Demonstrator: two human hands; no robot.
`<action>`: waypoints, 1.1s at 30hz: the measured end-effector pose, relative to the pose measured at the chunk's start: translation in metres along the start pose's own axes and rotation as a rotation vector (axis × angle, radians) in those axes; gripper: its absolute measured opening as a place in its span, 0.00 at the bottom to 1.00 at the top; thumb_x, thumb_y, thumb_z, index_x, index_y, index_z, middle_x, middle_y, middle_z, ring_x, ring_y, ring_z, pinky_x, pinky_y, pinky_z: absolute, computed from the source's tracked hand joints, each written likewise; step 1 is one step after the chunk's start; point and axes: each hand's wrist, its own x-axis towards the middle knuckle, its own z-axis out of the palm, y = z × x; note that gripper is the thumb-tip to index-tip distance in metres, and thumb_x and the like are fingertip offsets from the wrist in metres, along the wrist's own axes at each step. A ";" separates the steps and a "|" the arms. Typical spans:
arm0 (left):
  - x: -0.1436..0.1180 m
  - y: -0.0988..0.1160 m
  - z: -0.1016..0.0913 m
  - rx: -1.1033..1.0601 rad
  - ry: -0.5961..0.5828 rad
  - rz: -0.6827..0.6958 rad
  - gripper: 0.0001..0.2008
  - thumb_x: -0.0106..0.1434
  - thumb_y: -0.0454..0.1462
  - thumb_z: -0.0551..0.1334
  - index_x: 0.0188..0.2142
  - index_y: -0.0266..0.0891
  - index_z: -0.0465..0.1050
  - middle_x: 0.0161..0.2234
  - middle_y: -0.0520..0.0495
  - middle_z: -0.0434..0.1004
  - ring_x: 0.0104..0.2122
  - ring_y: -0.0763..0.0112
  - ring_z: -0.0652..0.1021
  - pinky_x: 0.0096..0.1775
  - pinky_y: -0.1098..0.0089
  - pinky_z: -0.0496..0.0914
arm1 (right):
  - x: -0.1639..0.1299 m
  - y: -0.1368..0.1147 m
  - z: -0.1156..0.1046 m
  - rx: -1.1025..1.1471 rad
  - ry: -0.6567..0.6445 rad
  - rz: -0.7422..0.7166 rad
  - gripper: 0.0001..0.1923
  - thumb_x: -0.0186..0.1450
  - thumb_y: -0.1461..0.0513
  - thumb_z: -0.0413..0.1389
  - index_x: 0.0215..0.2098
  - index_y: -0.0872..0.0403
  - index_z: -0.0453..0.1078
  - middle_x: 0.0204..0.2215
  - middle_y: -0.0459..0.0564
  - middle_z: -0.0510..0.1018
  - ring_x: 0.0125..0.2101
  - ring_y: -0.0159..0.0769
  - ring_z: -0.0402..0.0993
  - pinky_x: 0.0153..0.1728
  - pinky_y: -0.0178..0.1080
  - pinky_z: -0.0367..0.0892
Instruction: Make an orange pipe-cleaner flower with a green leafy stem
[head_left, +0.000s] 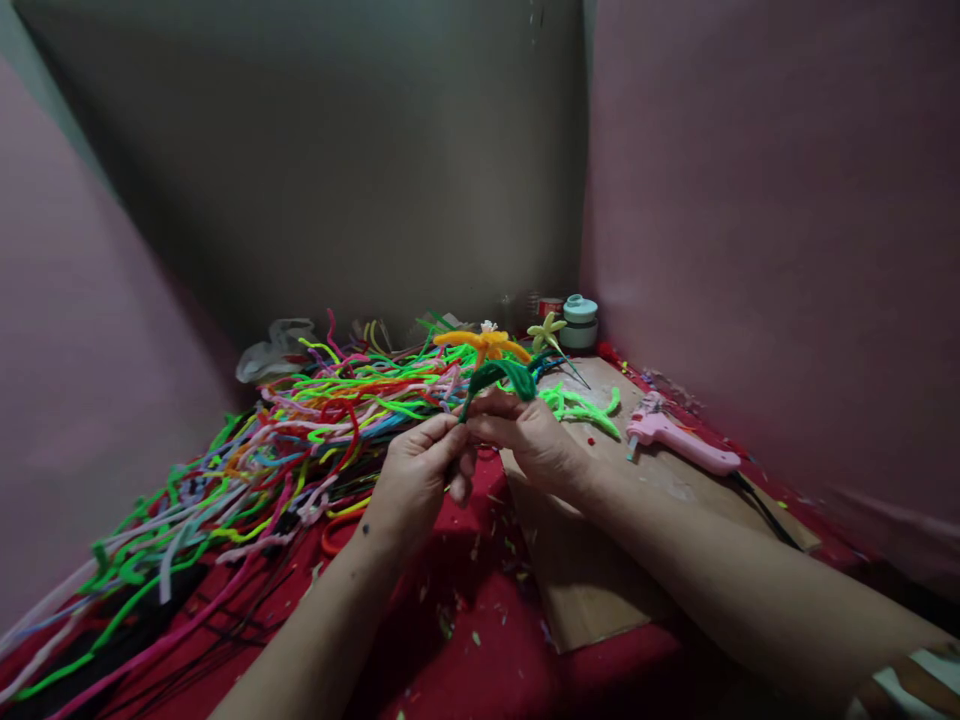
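Both my hands meet in the middle of the view, pinching the lower part of a pipe-cleaner flower. Its orange petals [487,347] spread out above my fingers, with a small whitish tip on top. Just below them, a dark green pipe-cleaner leaf [517,376] arches over my right hand [529,437]. My left hand [424,462] grips low down, its thumb and forefinger pressed together at the base of the green piece. My right-hand fingertips touch the same spot from the other side. The stem itself is mostly hidden by my fingers.
A large heap of coloured pipe cleaners [322,430] covers the left side. On the right, a cardboard sheet [600,590] carries a pink glue gun [686,440], bright green pieces [581,408] and a pale yellow flower [547,330]. Behind stands a light-blue-lidded jar [579,325]. Red scissor handles [334,535] peek out left.
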 end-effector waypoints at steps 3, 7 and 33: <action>-0.001 0.002 0.000 -0.124 -0.032 -0.057 0.11 0.58 0.41 0.63 0.25 0.35 0.66 0.15 0.57 0.65 0.10 0.84 0.60 0.14 0.78 0.60 | 0.003 0.003 -0.004 0.023 0.034 0.009 0.04 0.53 0.63 0.61 0.21 0.54 0.72 0.19 0.41 0.70 0.23 0.27 0.63 0.28 0.34 0.59; -0.001 0.002 -0.002 -0.273 -0.129 -0.149 0.09 0.58 0.39 0.63 0.28 0.35 0.68 0.13 0.59 0.63 0.08 0.86 0.55 0.11 0.81 0.59 | 0.007 0.008 -0.010 0.078 -0.050 0.043 0.02 0.53 0.64 0.60 0.24 0.56 0.74 0.19 0.42 0.72 0.21 0.25 0.60 0.24 0.33 0.54; 0.004 -0.003 -0.009 0.005 -0.193 -0.096 0.14 0.61 0.43 0.59 0.29 0.33 0.72 0.20 0.48 0.74 0.16 0.77 0.72 0.23 0.76 0.66 | 0.007 0.006 -0.015 0.197 0.057 0.183 0.07 0.44 0.66 0.65 0.23 0.54 0.75 0.17 0.42 0.74 0.18 0.26 0.63 0.22 0.33 0.58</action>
